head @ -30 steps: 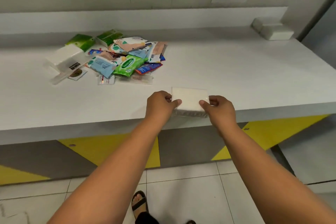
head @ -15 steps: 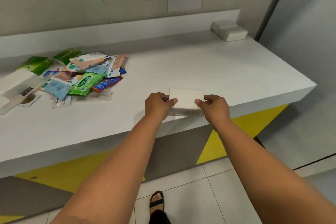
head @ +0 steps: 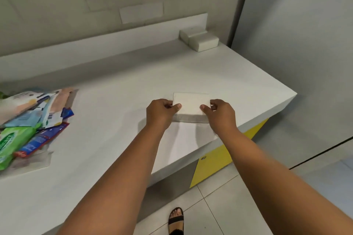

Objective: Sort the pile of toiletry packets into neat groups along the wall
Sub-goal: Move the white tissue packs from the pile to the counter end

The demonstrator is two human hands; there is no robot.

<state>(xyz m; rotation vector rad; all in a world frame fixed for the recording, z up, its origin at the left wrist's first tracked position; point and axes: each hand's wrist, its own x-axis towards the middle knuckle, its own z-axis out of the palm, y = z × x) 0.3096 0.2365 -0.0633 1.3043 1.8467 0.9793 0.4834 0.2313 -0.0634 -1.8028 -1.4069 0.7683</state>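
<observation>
A white tissue pack (head: 191, 104) is held between both hands just above the counter, near its front edge. My left hand (head: 161, 113) grips its left side, thumb on top. My right hand (head: 221, 115) grips its right side the same way. The pile of toiletry packets (head: 32, 120) lies at the left edge of the view, with a green wipes pack (head: 11, 139) and a red and blue sachet (head: 43, 139) at the front. Two white tissue packs (head: 200, 39) sit side by side against the wall at the counter's far right corner.
The white counter (head: 114, 91) ends at a corner on the right, beside a grey panel (head: 296, 44). A low white ledge (head: 95, 44) runs along the wall behind it. My sandalled foot (head: 176, 219) stands on the tiled floor below.
The view has swung to the right, so the pile now sits at the left edge. Both hands keep the white pack between them and have carried it rightward along the counter.
</observation>
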